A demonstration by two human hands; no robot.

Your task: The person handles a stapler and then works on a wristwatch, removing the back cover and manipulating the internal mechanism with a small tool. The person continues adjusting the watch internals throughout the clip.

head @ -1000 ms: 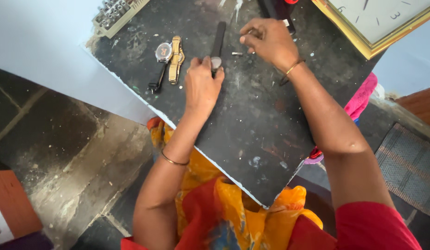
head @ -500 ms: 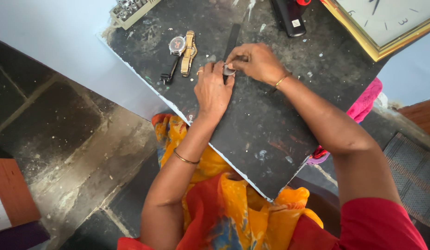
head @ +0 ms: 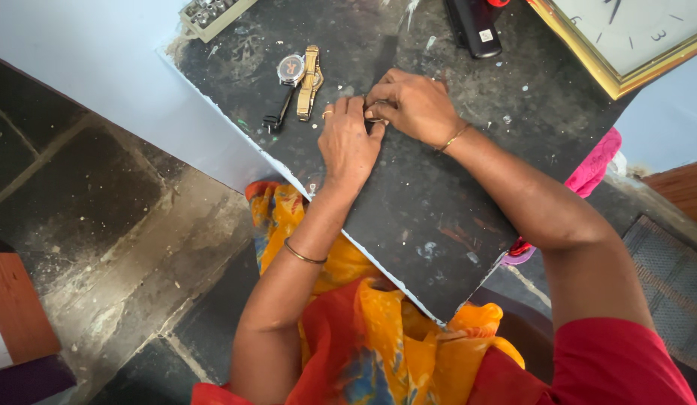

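**2 hands pressed together over a small part on a dark board**

The left hand (head: 348,142) is laid flat-knuckled on the dark work board (head: 438,217), fingers curled down; the right hand (head: 412,105) is closed beside it, fingertips pinched against the left fingers; what is gripped between them is hidden, so it cannot be told. A black strap (head: 386,56) is seen running up from under the hands. Just left of them, 2 watches are laid side by side: a black-strapped watch (head: 287,79) and a gold-banded watch (head: 311,82), touching. A compartmented tray (head: 210,13) holding small metal pieces is set at the board's far corner; a gold-framed clock (head: 626,37) is placed at the far right.
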